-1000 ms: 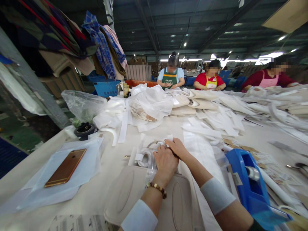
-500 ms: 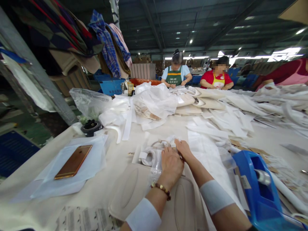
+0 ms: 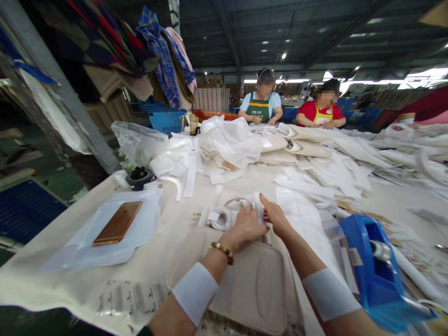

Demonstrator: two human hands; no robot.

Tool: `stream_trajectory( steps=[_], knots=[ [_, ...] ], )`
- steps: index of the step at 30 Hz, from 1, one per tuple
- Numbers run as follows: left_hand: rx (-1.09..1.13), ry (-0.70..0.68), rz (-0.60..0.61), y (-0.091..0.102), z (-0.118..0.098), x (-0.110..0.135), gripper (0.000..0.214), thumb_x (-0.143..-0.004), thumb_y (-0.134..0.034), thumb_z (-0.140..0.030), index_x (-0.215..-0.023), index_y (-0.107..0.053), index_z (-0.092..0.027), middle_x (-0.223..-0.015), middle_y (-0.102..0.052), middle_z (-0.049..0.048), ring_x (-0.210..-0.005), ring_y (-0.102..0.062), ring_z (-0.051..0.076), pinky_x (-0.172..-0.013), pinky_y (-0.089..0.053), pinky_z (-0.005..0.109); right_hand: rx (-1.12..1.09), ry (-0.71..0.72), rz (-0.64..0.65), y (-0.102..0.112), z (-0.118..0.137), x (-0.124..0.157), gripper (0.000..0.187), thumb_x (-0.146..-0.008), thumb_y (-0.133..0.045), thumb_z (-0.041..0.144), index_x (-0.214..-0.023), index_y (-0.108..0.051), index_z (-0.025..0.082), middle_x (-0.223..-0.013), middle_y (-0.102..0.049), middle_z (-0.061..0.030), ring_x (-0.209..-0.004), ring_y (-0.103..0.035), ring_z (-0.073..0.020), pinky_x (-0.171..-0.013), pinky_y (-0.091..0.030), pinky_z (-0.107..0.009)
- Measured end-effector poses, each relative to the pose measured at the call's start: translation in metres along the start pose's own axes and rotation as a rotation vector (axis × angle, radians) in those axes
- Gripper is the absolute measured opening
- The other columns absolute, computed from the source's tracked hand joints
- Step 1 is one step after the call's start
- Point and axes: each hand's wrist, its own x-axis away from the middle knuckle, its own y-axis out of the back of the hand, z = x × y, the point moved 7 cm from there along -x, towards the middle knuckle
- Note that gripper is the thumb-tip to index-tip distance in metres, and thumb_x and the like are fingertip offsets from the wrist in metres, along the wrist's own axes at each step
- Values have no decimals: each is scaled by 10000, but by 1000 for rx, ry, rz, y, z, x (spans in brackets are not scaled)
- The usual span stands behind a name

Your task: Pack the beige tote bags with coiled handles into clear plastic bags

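A beige bag (image 3: 252, 280) with stitched oval outlines lies flat on the table in front of me. At its far end is a bundle with a curved handle (image 3: 238, 200), a white roll-shaped wrapped piece (image 3: 220, 219) and clear plastic. My left hand (image 3: 247, 225) lies palm down over this bundle, fingers forward and thumb stretched to the right. At the bundle's right side is my right hand (image 3: 276, 217), turned inward, its fingers apart and partly hidden. Both hands touch or nearly touch the wrapping; no firm grip shows.
On the left, a gold phone (image 3: 118, 223) rests on white sheets (image 3: 147, 224), with a black round container (image 3: 140, 178) behind. A blue tape dispenser (image 3: 373, 261) stands at right. Plastic bags (image 3: 231, 144) and stacked beige pieces (image 3: 308, 149) line the back, where two co-workers (image 3: 261, 105) are working.
My hands have loosened and spread apart slightly over the bundle; the left thumb now sticks out. The whole view has shifted a little, with table items appearing farther right.
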Motion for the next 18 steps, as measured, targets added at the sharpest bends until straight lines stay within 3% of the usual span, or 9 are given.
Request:
stream_trajectory(
  steps=[2, 5, 6, 9, 12, 15, 18],
  knots=[
    [40, -27, -56, 28, 24, 12, 380, -787, -563, -302, -1132, -586, -144, -1151, -608, 103, -1060, -552, 222, -916, -453, 320, -39, -54, -28, 10, -6, 31, 545, -881, -371, 556, -1121, -564, 107, -992, -651, -134, -864, -640, -221, -727, -524, -353],
    [27, 77, -234, 63, 81, 41, 534, -820, -481, -282, -1299, -429, -51, -1331, -464, 201, -1267, -382, 289, -1083, -283, 457, -43, -74, -48, 14, -14, 87, 653, -790, -447, 582, -1256, -477, 125, -1208, -568, -158, -1076, -564, -274, -892, -470, -414],
    [40, 121, -271, 67, 99, 51, 589, -806, -494, -320, -1309, -408, -27, -1341, -451, 221, -1279, -370, 304, -1093, -264, 473, -44, -67, -42, 11, -16, 103, 658, -783, -442, 583, -1265, -471, 136, -1250, -546, -155, -1126, -535, -281, -942, -439, -430],
    [153, 171, -121, 45, 134, 70, 664, -805, -463, -415, -1356, -358, -60, -1422, -385, 190, -1328, -339, 274, -1107, -267, 439, -42, -29, -49, 2, -15, 125, 619, -787, -423, 563, -1242, -488, 149, -1279, -538, -147, -1197, -486, -283, -1030, -361, -448],
    [180, 264, -21, 23, 144, 79, 674, -830, -383, -460, -1337, -373, -16, -1454, -312, 221, -1352, -298, 279, -1104, -278, 420, -71, -19, -22, -6, -16, 109, 602, -750, -464, 556, -1177, -527, 137, -1202, -588, -157, -1141, -528, -294, -1015, -368, -460],
    [160, 307, -39, 20, 139, 80, 666, -832, -348, -481, -1282, -433, 3, -1436, -323, 253, -1335, -325, 303, -1093, -293, 428, -109, -18, 36, -8, -20, 88, 611, -715, -491, 563, -1134, -553, 123, -1156, -607, -160, -1082, -558, -293, -984, -392, -451],
    [101, 249, -127, 25, 131, 86, 666, -825, -338, -502, -1241, -471, 2, -1419, -350, 257, -1334, -324, 316, -1102, -271, 457, -110, -26, 27, 1, -24, 89, 582, -737, -484, 552, -1124, -567, 125, -1160, -607, -150, -1087, -553, -282, -978, -397, -431]
  ],
)
